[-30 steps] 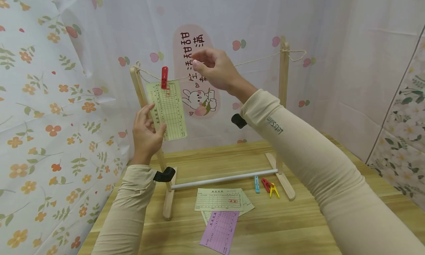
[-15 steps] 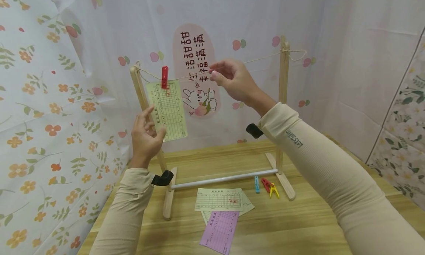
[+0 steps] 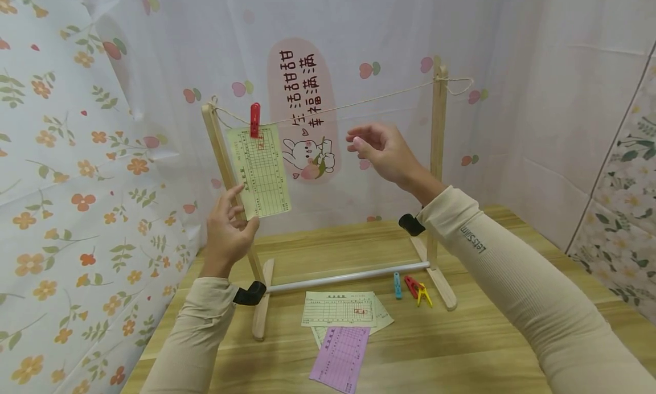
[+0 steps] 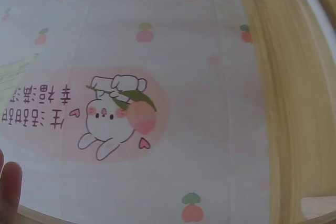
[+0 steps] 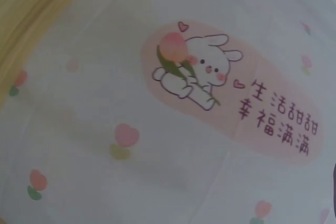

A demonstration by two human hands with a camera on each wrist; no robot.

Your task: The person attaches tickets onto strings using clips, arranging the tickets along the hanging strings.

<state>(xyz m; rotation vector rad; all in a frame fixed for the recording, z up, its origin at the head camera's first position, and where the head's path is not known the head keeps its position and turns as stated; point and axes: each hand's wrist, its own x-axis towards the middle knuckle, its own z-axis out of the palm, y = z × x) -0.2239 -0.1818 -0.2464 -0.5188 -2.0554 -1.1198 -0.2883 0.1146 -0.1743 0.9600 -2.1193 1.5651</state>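
Observation:
A yellow-green printed slip hangs from a string, held by a red clothespin. Beside the slip's lower left edge is my left hand, fingers loosely bent and gripping nothing; whether a fingertip touches the paper, I cannot tell. In the left wrist view, a finger and the slip's edge show at the left. My right hand is in the air below the string, fingers relaxed, holding nothing. In the right wrist view only a dark sliver shows at the right border.
Two wooden posts carry the string, joined low down by a white bar. On the table lie pale slips, a purple slip, and blue, red and yellow clothespins. A patterned curtain hangs behind.
My right hand has moved right and down, away from the clipped slip and the string. The left hand has sunk slightly along the slip's edge. The slip and red clothespin stay hanging.

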